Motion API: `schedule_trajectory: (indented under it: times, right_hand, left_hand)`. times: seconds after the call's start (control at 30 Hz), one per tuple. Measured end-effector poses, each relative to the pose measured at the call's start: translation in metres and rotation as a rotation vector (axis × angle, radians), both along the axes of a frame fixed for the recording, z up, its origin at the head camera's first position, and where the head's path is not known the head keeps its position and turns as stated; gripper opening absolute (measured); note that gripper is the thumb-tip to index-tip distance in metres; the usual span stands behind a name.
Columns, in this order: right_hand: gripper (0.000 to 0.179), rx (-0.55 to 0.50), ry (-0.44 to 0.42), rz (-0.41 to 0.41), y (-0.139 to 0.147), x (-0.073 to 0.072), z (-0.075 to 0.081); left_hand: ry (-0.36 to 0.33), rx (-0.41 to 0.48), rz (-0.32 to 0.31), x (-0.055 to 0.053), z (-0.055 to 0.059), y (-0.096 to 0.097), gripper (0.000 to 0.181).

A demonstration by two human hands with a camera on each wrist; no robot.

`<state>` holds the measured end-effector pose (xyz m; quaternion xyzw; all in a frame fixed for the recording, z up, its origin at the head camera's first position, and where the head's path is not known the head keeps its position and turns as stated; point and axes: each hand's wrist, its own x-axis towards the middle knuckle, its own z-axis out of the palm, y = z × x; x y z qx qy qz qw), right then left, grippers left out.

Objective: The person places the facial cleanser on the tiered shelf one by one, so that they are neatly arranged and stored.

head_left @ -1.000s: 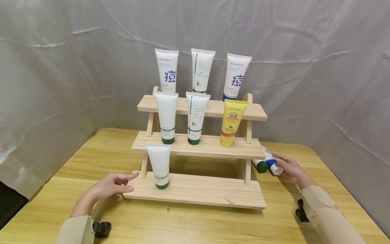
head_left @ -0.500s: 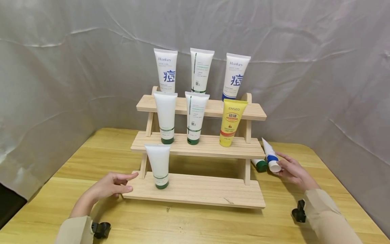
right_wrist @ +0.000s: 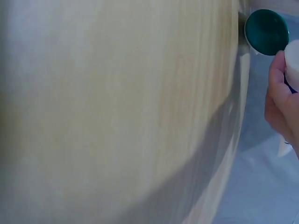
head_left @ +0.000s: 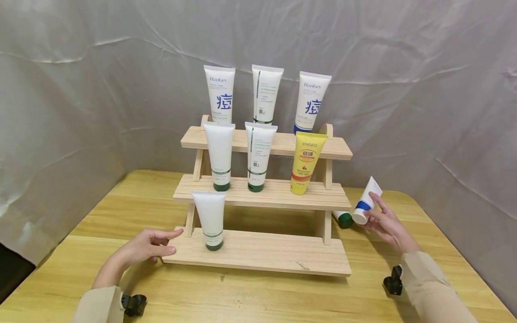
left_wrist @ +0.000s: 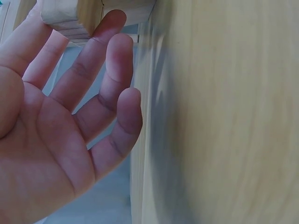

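Note:
At the left end of the stepped wooden display rack [head_left: 274, 253], my left hand [head_left: 139, 246] pinches the bottom board between thumb and fingers. The left wrist view shows the board's corner [left_wrist: 65, 18] between the fingers, with the lower fingers curled loosely below. Right of the rack, my right hand [head_left: 389, 229] holds a white squeeze tube [head_left: 368, 202] with a blue band, tilted, its white cap end low. Just left of it lies another tube with a green cap [head_left: 345, 220], partly hidden by the rack. The right wrist view catches the held tube's cap [right_wrist: 293, 60] at its edge.
Upright tubes stand on the rack: three on top, three on the middle shelf including a yellow tube [head_left: 308, 163], and one white tube [head_left: 210, 220] at the bottom left. The wooden table [head_left: 242, 298] runs in front. A grey cloth [head_left: 424, 112] hangs behind.
My right hand has raised the blue-banded tube from the table beside the green-capped one and turned it so its flat end leans right. The left hand has stayed on the rack.

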<state>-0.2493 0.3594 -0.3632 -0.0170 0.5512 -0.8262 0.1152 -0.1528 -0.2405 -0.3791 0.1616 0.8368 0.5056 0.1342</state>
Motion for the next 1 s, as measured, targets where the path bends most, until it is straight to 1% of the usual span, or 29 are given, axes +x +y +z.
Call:
schedule_trajectory:
  times: [0.2,0.33,0.4,0.5,0.6,0.67,0.87,1.0]
  right_hand:
    - [0.062,0.097,0.068,-0.095,-0.005,0.004,0.0]
    - [0.058,0.201,0.126,-0.098,-0.005,0.009,-0.003]
    - [0.056,0.228,0.159,-0.098,-0.004,0.013,-0.004]
    - [0.052,0.209,0.196,-0.098,-0.004,0.018,-0.003]
    - [0.043,0.178,0.227,-0.093,-0.004,0.025,0.001]
    - [0.04,0.166,0.261,-0.085,-0.005,0.03,0.004]
    - [0.045,0.211,0.354,-0.113,-0.013,0.05,0.009]
    - [0.048,0.184,0.434,-0.098,-0.016,0.061,0.009]
  left_hand:
    - [-0.012,0.003,0.008,0.0,0.002,0.001,0.058]
    - [-0.005,0.005,0.0,0.0,0.001,0.001,0.058]
    - [-0.002,0.007,-0.003,0.001,0.001,0.001,0.058]
    - [-0.001,0.01,-0.001,0.001,0.001,0.0,0.058]
    - [-0.003,0.009,0.005,0.002,0.002,0.001,0.059]
    - [-0.004,0.007,0.008,0.002,0.002,0.001,0.059]
    - [-0.003,-0.003,0.008,0.002,0.002,0.001,0.059]
    - [-0.004,-0.004,0.005,0.001,0.003,0.001,0.059]
